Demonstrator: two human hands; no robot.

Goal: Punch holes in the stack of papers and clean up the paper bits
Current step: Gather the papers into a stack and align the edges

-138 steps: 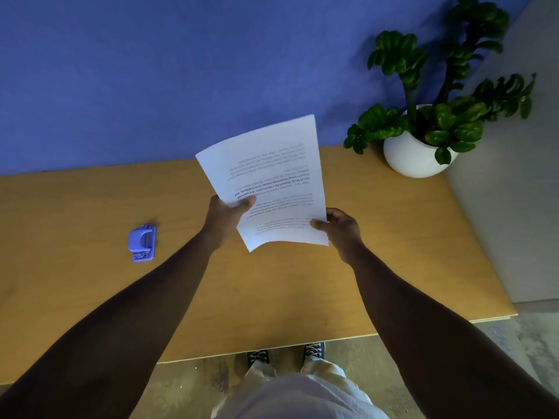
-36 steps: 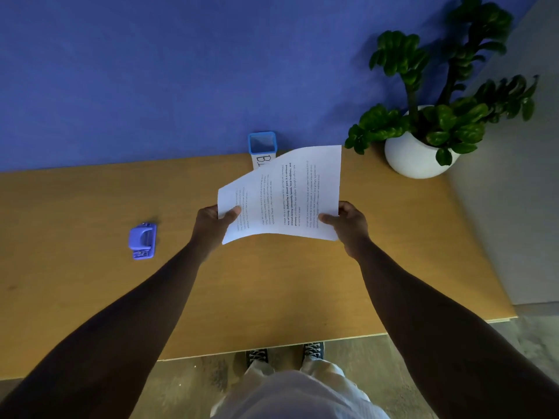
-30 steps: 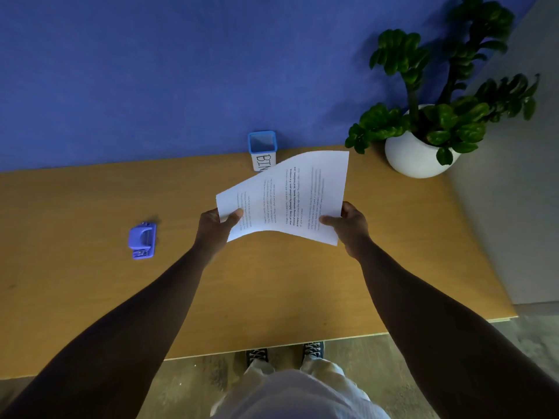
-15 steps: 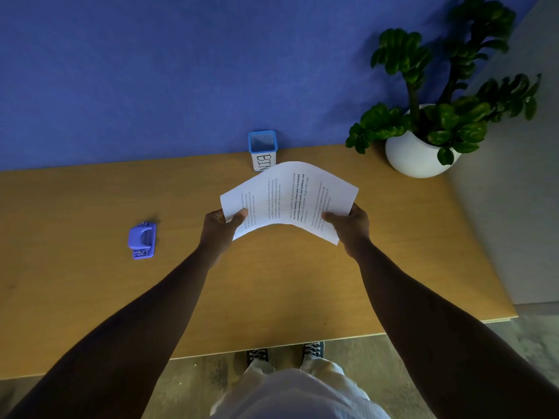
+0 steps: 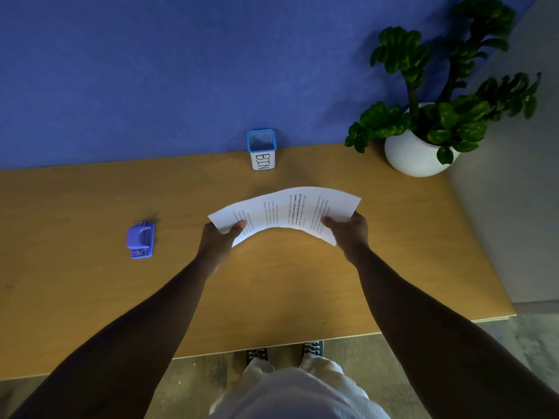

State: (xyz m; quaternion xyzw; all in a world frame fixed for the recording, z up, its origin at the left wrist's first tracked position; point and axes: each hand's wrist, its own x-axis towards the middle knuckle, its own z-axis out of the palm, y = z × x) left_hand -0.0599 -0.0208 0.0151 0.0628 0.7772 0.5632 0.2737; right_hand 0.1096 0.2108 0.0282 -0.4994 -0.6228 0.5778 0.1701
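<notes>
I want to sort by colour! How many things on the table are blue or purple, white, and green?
Blue or purple: 2, hole punch, bin
White: 2, papers, plant pot
Green: 1, plant
Total: 5

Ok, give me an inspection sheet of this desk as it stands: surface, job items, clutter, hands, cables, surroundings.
Surface: wooden desk, bare in front of the person; no paper bits seen.
Job's things: stack of papers, printed, bowed upward, held above the desk by both short ends; purple hole punch on the desk to the left, untouched; blue-rimmed cup labelled BIN at the back edge by the wall.
Clutter: white potted plant at the back right corner.
Hands: left hand grips the papers' left end; right hand grips the right end.
Cables: nothing seen.
Surroundings: blue wall behind; grey panel to the right; floor and the person's shoes below.
</notes>
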